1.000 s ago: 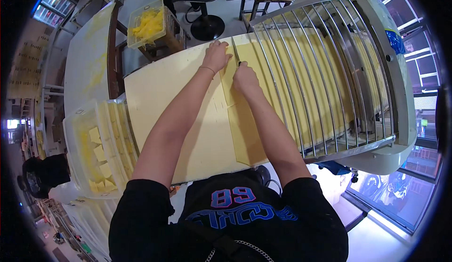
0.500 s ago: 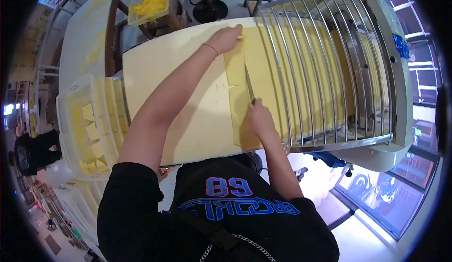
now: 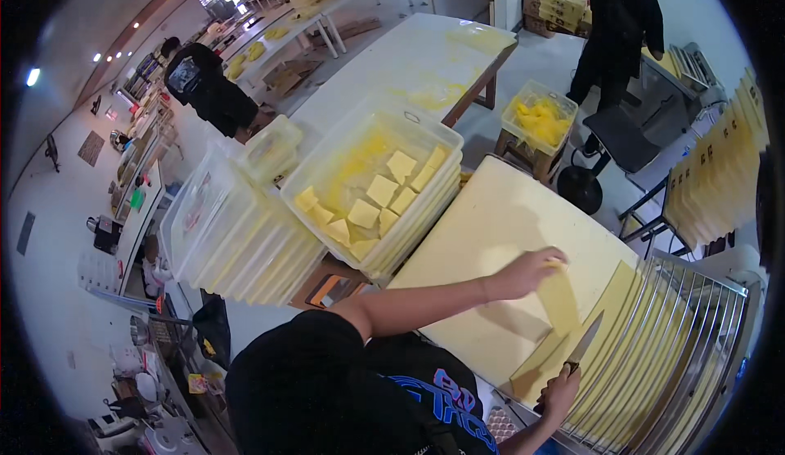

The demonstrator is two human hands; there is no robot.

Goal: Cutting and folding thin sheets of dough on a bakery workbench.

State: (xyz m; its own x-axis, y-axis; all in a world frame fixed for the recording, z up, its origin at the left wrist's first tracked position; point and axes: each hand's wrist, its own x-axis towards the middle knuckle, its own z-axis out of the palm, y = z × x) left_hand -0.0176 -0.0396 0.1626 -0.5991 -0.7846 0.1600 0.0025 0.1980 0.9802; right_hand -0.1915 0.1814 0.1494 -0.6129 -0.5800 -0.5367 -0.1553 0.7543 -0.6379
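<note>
My left hand is closed on the end of a yellow dough strip, which hangs down from my fingers over the white board. In my right hand is a knife, its blade pointing up and away from me above the dough. The remaining yellow dough sheet lies along the board's right side and runs under the metal bars of a machine guard. Part of the knife handle is hidden by my right fingers.
Left of the board stands a stack of clear plastic tubs, the top one holding several pale yellow dough squares. Beyond are a floured white table, a tub of yellow scraps and a black stool. Two people in black stand farther off.
The view has swung to the left. My left hand has lifted a dough strip off the board, and the knife in my right hand has come away from the cut line.
</note>
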